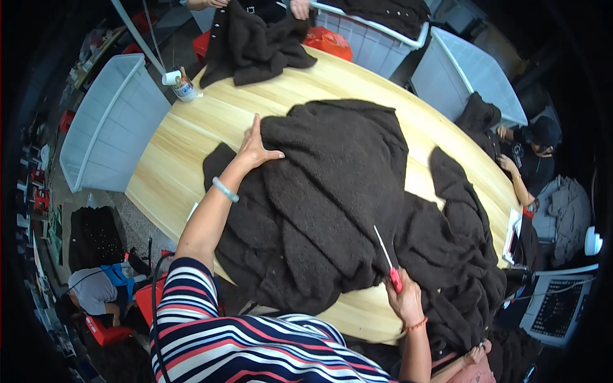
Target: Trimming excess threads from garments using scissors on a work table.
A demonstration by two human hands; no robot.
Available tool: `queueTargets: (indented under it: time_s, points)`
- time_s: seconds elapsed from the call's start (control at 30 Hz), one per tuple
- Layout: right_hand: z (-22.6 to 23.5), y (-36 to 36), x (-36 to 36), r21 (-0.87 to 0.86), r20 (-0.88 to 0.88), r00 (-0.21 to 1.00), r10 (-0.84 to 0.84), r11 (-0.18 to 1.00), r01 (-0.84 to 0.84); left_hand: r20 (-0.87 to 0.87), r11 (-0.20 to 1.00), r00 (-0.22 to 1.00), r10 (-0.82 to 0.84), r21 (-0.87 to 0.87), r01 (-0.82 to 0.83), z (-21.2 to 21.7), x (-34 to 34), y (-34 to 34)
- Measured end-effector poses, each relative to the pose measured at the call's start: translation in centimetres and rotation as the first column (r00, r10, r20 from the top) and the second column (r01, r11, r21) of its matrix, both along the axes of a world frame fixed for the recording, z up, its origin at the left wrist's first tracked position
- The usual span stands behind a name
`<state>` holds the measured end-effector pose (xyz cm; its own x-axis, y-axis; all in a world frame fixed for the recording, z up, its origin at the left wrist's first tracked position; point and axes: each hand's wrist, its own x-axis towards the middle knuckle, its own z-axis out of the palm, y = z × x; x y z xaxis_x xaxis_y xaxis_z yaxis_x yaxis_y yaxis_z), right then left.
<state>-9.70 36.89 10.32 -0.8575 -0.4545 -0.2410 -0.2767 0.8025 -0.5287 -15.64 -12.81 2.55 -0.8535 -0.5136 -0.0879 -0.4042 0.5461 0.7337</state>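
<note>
L hand [255,153] open, thumb splayed, at far-L edge of dk brown knit garment [332,185], which lies on tabletop [166,169] mostly btwn hands; R hand [406,301] grips red-handled scissors [395,277], tip over garment's near-R part.

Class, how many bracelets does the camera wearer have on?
2: a pale bangle on the left forearm and an orange-red bracelet just behind the right hand, which grips a red-handled tool. More could be hidden out of frame.
</note>
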Motion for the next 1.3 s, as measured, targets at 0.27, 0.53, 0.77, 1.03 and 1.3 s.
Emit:
queueTargets:
  time_s: [0.27, 0.53, 0.77, 1.03, 1.3]
  points:
    - [1.2, -2.2, 1.0, -0.044, 0.154, 0.987, 0.036, 0.999, -0.030, -0.007, 0.728, 0.787, -0.617, 0.374, 0.574, 9.3, -7.2, 2.2]
    - [4.0, -14.0, -4.7, -0.125, 0.062, 0.902, 0.426, 0.900, -0.417, -0.859, 0.762, 0.502, 0.105, 0.393, 0.515, 27.2, -12.9, -10.1]
    - [0.4, -16.6, -17.2, -0.040, -0.453, 0.882, -0.132, 0.991, 0.128, -0.820, 0.879, 0.396, 0.413, 0.473, 0.063, 21.6, -5.3, -22.8]
    - [-0.8, -12.0, -14.3, 0.111, -0.092, 0.987, -0.131, 0.984, 0.141, -0.251, 0.886, 0.884, 0.395, 0.357, -0.294, -1.7, 9.1, -21.9]
    - [-6.1, -8.5, -5.7, -0.161, 0.174, 0.979, -0.105, 0.978, 0.134, 0.196, 0.762, 0.890, -0.412, 0.610, 0.218, 0.9, 15.6, 6.7]
